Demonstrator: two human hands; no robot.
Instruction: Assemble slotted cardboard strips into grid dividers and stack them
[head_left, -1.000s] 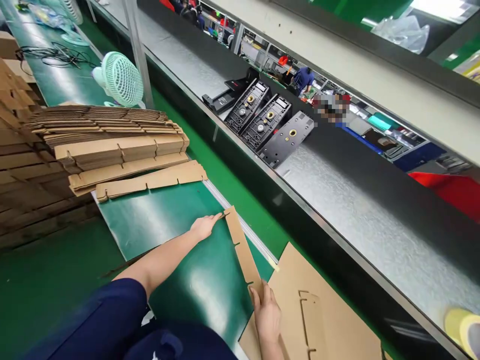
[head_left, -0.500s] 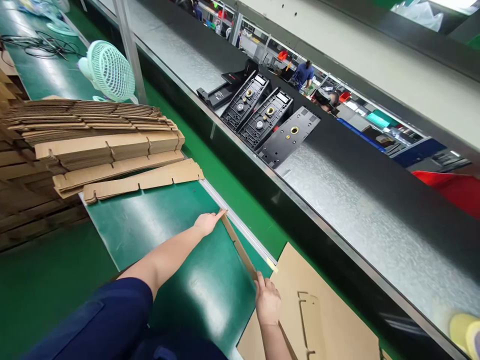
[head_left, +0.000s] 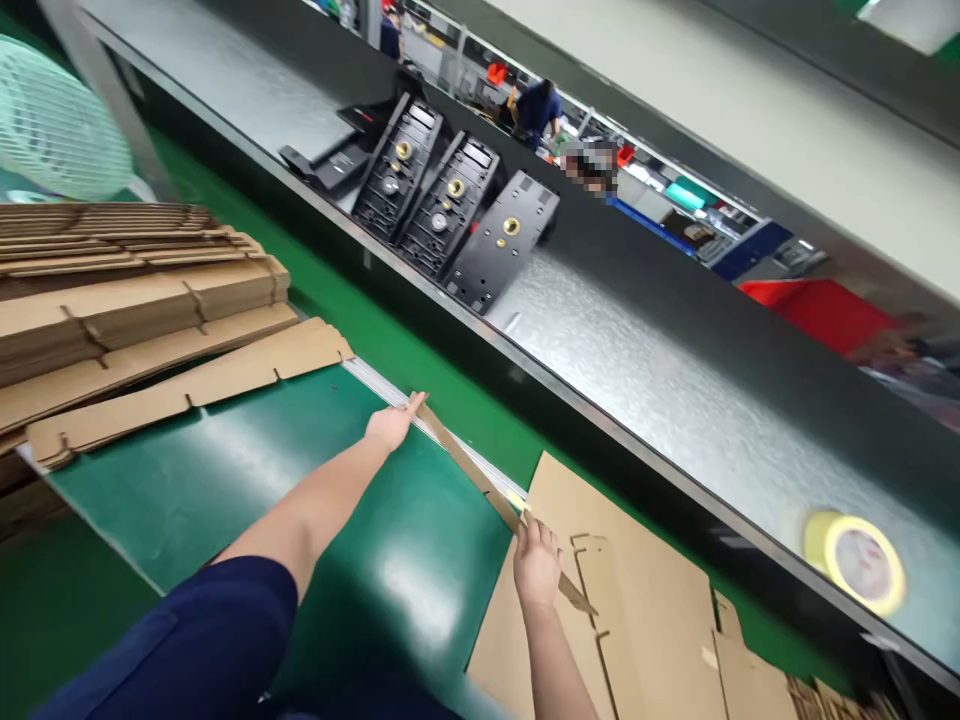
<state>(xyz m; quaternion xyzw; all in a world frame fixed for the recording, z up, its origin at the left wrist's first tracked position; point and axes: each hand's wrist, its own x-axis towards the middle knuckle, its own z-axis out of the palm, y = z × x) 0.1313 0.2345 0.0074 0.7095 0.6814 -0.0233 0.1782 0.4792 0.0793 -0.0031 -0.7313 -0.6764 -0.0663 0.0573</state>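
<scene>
A long, narrow cardboard strip (head_left: 466, 464) with notches is held slanting over the far edge of the green tabletop (head_left: 315, 470). My left hand (head_left: 391, 424) pinches its far-left end, thumb and finger pointing along it. Farther along, my right hand (head_left: 538, 562) has its fingers wrapped over the strip, whose near end sticks out past the hand above a flat cardboard sheet (head_left: 660, 620). That sheet has slots cut in it and lies at the table's right. To the left, a notched cardboard piece (head_left: 232, 385) lies on the table.
Stacked cardboard pieces (head_left: 142, 305) rise at the left, near a mint-green fan (head_left: 56, 125). Beyond the table runs a conveyor (head_left: 637, 400) behind a metal rim, bearing black plastic housings (head_left: 450, 205) and a yellow tape roll (head_left: 855, 560). People work in the background.
The view has swung to the right, bringing the whole tape roll in. Both hands have carried the strip toward the table's far edge, and its near end now shows beyond my right hand.
</scene>
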